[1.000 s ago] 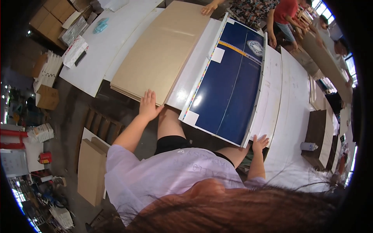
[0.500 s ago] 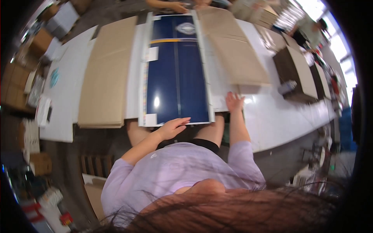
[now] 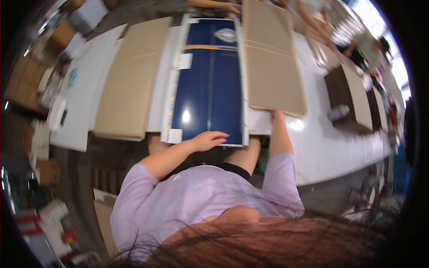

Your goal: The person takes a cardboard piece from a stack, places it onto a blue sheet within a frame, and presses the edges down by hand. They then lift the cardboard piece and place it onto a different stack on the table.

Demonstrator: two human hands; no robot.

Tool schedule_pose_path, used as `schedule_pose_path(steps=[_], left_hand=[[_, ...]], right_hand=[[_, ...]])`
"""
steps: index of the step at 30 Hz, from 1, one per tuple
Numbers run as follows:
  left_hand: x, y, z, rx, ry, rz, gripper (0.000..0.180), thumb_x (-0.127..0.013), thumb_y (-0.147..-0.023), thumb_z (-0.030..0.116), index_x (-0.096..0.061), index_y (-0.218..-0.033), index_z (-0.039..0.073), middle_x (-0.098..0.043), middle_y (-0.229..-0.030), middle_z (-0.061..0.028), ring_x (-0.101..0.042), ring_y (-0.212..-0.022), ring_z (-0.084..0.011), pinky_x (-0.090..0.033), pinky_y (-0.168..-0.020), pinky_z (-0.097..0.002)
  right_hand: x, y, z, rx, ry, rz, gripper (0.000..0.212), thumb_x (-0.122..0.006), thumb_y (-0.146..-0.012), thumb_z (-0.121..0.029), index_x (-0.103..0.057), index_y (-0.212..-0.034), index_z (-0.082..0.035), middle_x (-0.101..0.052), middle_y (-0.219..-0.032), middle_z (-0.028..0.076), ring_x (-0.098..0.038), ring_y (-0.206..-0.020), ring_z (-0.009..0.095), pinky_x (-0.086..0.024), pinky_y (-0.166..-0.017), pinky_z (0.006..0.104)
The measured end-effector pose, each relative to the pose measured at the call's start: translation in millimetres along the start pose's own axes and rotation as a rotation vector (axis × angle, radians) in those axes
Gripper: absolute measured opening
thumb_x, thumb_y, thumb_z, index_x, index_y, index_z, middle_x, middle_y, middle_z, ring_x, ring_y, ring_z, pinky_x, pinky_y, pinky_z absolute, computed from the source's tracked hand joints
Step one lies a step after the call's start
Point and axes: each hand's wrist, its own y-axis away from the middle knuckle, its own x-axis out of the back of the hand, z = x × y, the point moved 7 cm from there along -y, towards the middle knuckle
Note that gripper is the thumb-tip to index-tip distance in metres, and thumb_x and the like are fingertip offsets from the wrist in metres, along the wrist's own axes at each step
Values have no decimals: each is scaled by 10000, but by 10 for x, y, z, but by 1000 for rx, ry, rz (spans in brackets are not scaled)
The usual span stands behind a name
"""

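A glossy dark-blue printed sheet (image 3: 196,89) with white margins and a yellow stripe lies lengthwise in front of me. My left hand (image 3: 211,140) rests over its near edge, fingers stretched out and holding nothing. To its right is a flat brown cardboard sheet (image 3: 275,76) with a crease across it. My right hand (image 3: 278,117) is closed at the near edge of this cardboard; the fingertips are partly hidden. Another person's hand (image 3: 232,8) is by the far end of the blue sheet.
A stack of brown cardboard sheets (image 3: 127,85) lies left of the blue sheet on the white table (image 3: 330,152). Brown boxes (image 3: 351,100) and a clear roll (image 3: 338,113) stand at the right. Co-workers' arms (image 3: 315,27) reach in at the far right.
The cardboard sheet has swung leftward and straightened beside the blue sheet. My right hand has gone from open to closed on its near edge. My left hand stays near the blue sheet's edge.
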Motion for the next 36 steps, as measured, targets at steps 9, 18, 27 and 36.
schedule_pose_path(steps=[9,18,27,36], left_hand=[[-420,-1433,398,215,768,58,762,-602,-874,429,-223,-1454,111,-422,-1369,-105,-468,-1195,-225,-380,-981,-388],[317,-800,1974,-199,1303,195,610,-612,-839,225,-296,-1355,144,-437,-1289,-122,-472,-1185,-322,-396,-980,-542],[1061,594,346,-342,1290,213,556,-581,-788,89,-415,-1319,80,-535,-1243,-115,-543,-1147,-292,-439,-974,-491],[1268,1150,-1556,305,931,745,671,-576,-790,-18,-334,-1394,144,-533,-1243,-140,-585,-1053,-297,-532,-805,-430]], right_hand=[[120,257,-1345,210,-539,-394,136,-518,-865,-56,-561,-991,-29,-638,-978,111,-616,-914,200,-535,-751,318],[-874,2769,-1558,685,-315,-429,267,-514,-917,-58,-462,-1169,11,-545,-1168,123,-572,-1045,212,-497,-893,354],[-1178,3224,-502,92,-673,-743,877,-614,-709,-694,-415,-1359,-140,-485,-1337,73,-501,-1199,266,-464,-966,427],[-533,1910,640,-62,137,-366,366,-585,-837,-59,-513,-1185,24,-622,-1076,133,-621,-953,276,-524,-807,381]])
